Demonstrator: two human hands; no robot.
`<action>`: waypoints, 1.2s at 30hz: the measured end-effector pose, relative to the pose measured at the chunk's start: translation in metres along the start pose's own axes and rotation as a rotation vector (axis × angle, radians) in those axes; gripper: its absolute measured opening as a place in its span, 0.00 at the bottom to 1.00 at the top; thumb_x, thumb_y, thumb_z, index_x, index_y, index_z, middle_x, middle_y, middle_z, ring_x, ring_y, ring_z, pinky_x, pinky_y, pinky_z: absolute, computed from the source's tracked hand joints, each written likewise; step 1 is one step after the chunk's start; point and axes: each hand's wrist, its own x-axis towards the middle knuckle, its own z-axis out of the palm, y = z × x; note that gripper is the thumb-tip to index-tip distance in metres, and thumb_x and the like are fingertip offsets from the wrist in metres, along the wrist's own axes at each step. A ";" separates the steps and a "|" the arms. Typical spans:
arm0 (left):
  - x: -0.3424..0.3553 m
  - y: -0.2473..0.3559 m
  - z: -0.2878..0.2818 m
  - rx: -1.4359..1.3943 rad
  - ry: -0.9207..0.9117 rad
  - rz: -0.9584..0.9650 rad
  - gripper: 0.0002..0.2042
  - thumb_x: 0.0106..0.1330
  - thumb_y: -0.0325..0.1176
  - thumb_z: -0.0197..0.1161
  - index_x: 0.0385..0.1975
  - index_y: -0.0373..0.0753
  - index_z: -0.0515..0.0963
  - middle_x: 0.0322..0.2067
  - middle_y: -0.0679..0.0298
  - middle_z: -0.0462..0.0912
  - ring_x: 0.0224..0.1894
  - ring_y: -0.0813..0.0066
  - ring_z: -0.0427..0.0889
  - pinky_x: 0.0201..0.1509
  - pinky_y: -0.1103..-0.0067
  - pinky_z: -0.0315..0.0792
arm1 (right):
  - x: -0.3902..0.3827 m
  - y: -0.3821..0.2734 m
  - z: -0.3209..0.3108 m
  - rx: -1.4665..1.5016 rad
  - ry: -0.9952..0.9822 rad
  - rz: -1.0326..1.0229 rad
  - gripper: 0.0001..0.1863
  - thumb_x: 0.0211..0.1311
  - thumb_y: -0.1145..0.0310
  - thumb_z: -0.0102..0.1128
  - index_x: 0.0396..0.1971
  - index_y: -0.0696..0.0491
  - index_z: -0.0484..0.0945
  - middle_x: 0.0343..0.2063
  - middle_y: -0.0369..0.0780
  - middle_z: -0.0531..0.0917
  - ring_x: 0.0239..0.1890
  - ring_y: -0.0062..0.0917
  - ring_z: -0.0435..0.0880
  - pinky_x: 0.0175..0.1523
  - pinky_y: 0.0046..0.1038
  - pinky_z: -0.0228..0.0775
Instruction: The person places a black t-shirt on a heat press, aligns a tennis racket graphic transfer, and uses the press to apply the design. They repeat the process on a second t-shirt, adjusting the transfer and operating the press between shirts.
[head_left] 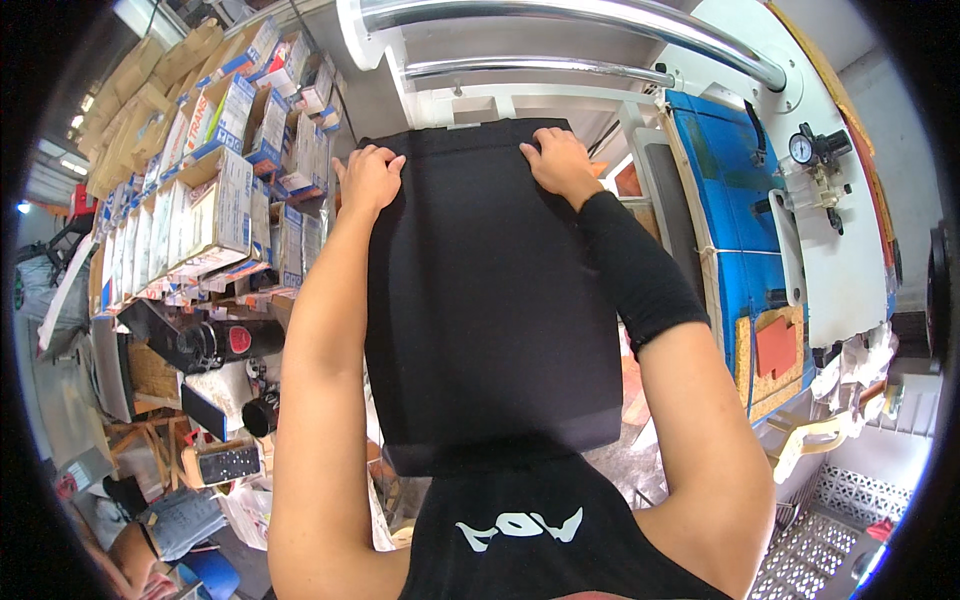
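A black cloth garment (490, 300) lies smooth over a flat, rounded-corner board in front of me. A stitched seam crosses it near the far edge. At its far left corner my left hand (372, 180) has its fingers curled over the cloth's edge. My right hand (560, 162) grips the far right corner the same way, with the thumb on top of the cloth. A black sleeve covers my right forearm. The undersides of the fingers and the board beneath the cloth are hidden.
Thick chrome bars (570, 70) of a white machine frame run beyond the board. To the right stand a blue panel (725, 190) and a pressure gauge (801, 149). On the left are stacked cardboard boxes (205, 225), a black bottle (235, 340) and a phone (203, 411).
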 end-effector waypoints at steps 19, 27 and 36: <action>-0.460 0.025 -0.117 -0.561 0.047 -0.390 0.21 0.59 0.28 0.77 0.51 0.30 0.81 0.46 0.51 0.85 0.41 0.61 0.86 0.47 0.72 0.79 | -0.446 -0.021 -0.067 0.560 0.072 0.701 0.19 0.70 0.61 0.67 0.51 0.61 0.84 0.41 0.49 0.89 0.42 0.32 0.90 0.49 0.32 0.80; -0.459 0.023 -0.106 -0.546 0.147 -0.307 0.12 0.58 0.22 0.72 0.42 0.32 0.85 0.33 0.53 0.87 0.32 0.59 0.87 0.38 0.71 0.79 | -0.453 -0.026 -0.059 0.495 0.154 0.644 0.21 0.72 0.58 0.64 0.53 0.61 0.83 0.41 0.50 0.89 0.44 0.36 0.90 0.53 0.35 0.80; -0.458 0.002 -0.098 -0.817 -0.130 -0.596 0.12 0.61 0.22 0.71 0.45 0.33 0.84 0.37 0.59 0.89 0.35 0.67 0.88 0.41 0.75 0.80 | -0.454 -0.007 -0.045 0.492 0.114 0.674 0.19 0.69 0.60 0.67 0.48 0.60 0.85 0.44 0.51 0.88 0.44 0.36 0.89 0.50 0.35 0.80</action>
